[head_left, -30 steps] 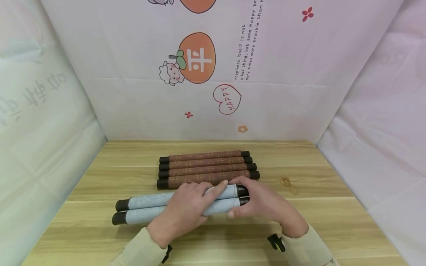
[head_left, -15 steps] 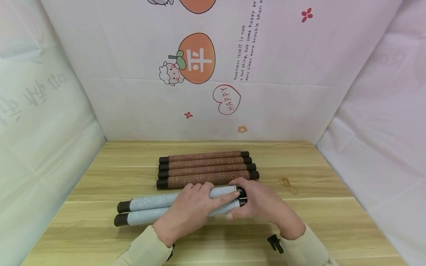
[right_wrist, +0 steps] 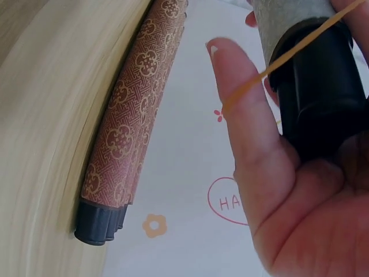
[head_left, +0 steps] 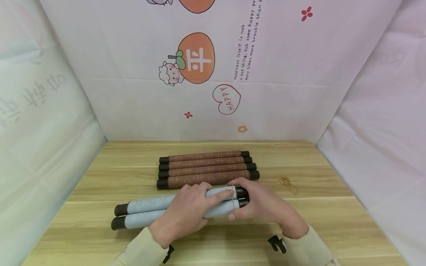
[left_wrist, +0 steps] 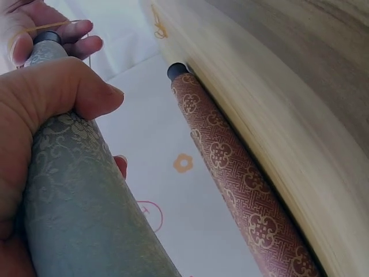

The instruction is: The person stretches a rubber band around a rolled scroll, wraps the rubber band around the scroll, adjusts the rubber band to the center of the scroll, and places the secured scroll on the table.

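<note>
Two light blue scrolls (head_left: 148, 204) with black end knobs lie side by side over the front of the table. My left hand (head_left: 186, 208) grips them around the middle, its thumb stretched along the top toward their right ends. At that end my right hand (head_left: 264, 203) curves around the black knobs (right_wrist: 323, 86), fingers on the far side and thumb on the near side. A thin tan rubber band (right_wrist: 302, 43) is stretched over its fingers and crosses the scroll ends. In the left wrist view, patterned cloth covers the blue scroll (left_wrist: 86, 190).
Several brown patterned scrolls (head_left: 199, 180) with black ends lie in a row just behind the blue ones. A small tangle of tan rubber bands (head_left: 285, 181) lies at the right on the wooden table (head_left: 332, 225). Printed white cloth (head_left: 283, 111) walls in the back and sides.
My left thumb has shifted right along the blue scrolls, close to the rubber band. The scrolls swayed slightly, and their left ends now sit a little lower. My right hand has barely moved.
</note>
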`<state>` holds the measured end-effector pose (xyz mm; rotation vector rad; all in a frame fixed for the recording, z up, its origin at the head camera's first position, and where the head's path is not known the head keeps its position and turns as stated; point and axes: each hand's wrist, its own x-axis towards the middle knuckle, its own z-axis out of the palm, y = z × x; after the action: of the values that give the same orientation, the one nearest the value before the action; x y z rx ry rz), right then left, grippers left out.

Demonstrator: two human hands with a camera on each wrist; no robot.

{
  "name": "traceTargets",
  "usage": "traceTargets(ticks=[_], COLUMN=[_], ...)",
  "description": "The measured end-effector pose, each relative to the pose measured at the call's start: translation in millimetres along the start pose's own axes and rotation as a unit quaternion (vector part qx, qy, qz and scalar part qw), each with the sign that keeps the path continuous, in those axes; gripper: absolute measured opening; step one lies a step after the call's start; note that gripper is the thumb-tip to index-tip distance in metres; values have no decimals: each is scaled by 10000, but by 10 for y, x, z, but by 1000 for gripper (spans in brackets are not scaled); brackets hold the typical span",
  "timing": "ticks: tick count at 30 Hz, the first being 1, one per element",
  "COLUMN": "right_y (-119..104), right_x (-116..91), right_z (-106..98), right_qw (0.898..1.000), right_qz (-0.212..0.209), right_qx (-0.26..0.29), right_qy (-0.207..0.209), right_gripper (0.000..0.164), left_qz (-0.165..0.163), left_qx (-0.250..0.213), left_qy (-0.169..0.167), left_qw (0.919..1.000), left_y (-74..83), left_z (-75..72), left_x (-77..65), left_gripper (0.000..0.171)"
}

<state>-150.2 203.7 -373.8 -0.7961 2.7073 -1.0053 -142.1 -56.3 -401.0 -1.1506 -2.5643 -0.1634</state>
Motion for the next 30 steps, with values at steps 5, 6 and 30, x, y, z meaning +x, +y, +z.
traceTargets(ticks=[5, 6, 30], right_y=[26, 38, 184], right_x=[-41, -49, -97], right_z=[-38, -43, 78], right_qw=[9983, 9972, 9069], right_qz=[1, 11, -355], right_qx=[559, 724, 4114], right_qy=[-171, -200, -831], right_gripper=[81, 82, 71], left_qz=[78, 100, 493], left_qx=[-92, -105, -470], left_qy=[138, 162, 898], left_qw=[9998, 9998, 9936], left_y=[-15, -20, -84], left_z=[-32, -39, -132], left_x=[-31, -40, -124], left_gripper=[105, 106, 105])
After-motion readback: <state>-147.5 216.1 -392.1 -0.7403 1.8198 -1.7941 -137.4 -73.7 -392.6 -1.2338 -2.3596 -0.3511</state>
